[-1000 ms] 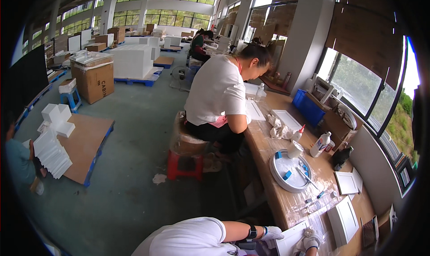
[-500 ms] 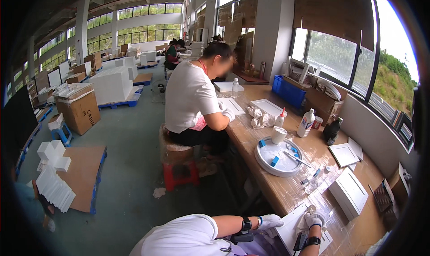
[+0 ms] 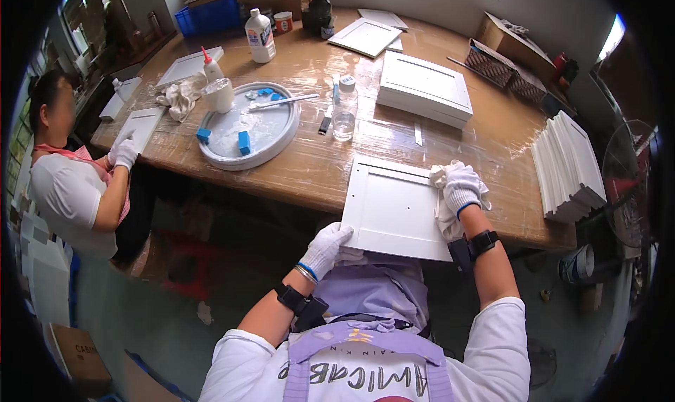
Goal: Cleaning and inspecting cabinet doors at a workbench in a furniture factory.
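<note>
A white framed panel [image 3: 395, 208] with small dark holes lies at the table's near edge and overhangs it toward me. My left hand [image 3: 326, 250], in a white knit glove, is closed on the panel's near left corner, thumb on top and fingers underneath. At the panel's right side my right hand [image 3: 462, 185], gloved too, grips a crumpled off-white cloth [image 3: 451, 215]. The cloth rests against the panel's right edge and hangs down beside it. Beyond the panel are a clear plastic bottle [image 3: 344, 113] and a stack of white panels [image 3: 425, 85].
Left of the bottle stands a round tray [image 3: 271, 145] with blue blocks, a white cup and a brush. More panels stand in a row [image 3: 571, 166] at the right. A co-worker [image 3: 77, 184] with gloved hands sits at the left. A white jug [image 3: 260, 37] stands at the back.
The view has swung right and down, toward the panel. My right hand and the cloth are now at the panel's right edge, no longer over its face. My left hand still holds the near left side.
</note>
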{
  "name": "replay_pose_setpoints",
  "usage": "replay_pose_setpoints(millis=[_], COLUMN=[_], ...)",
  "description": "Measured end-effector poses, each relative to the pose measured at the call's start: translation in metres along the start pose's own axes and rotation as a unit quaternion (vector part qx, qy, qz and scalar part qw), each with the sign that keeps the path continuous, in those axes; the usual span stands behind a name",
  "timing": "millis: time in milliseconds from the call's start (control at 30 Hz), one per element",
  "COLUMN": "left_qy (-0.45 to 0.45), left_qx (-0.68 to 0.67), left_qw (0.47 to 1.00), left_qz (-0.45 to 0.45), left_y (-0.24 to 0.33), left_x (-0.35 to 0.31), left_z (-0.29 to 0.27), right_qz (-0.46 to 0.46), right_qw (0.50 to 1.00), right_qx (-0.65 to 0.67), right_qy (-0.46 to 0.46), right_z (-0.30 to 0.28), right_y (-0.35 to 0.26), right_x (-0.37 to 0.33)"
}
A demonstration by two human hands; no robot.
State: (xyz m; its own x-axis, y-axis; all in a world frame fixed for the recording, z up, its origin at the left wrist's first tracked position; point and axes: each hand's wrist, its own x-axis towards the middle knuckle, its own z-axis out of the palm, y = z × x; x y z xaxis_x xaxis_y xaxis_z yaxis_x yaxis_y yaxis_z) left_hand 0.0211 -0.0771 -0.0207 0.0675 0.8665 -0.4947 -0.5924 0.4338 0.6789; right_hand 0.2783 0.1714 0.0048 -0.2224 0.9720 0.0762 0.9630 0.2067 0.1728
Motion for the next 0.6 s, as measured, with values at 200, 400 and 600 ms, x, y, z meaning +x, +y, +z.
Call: replay_pose_setpoints(millis=[200,400,600], left_qy=[-0.025,0.002,0.048], left_qx=[-0.038,-0.035,-0.222], left_qw=[0.999,0.999,0.971], left_qz=[-0.016,0.001,0.078], left_y=[-0.011,-0.022,-0.061], left_x=[0.005,0.004,0.042], left_z=[-0.006,0.000,-0.039], right_qz=[0.057,-0.103,-0.427], right_qw=[0.936,0.989,0.839], right_qx=[0.333,0.106,0.326], right_qy=[0.100,0.027,0.083], right_z=[-0.027,-0.013,-0.039], right_y=[0.029,-0.101,-0.158], right_x=[-0.041,-0.076,-0.155])
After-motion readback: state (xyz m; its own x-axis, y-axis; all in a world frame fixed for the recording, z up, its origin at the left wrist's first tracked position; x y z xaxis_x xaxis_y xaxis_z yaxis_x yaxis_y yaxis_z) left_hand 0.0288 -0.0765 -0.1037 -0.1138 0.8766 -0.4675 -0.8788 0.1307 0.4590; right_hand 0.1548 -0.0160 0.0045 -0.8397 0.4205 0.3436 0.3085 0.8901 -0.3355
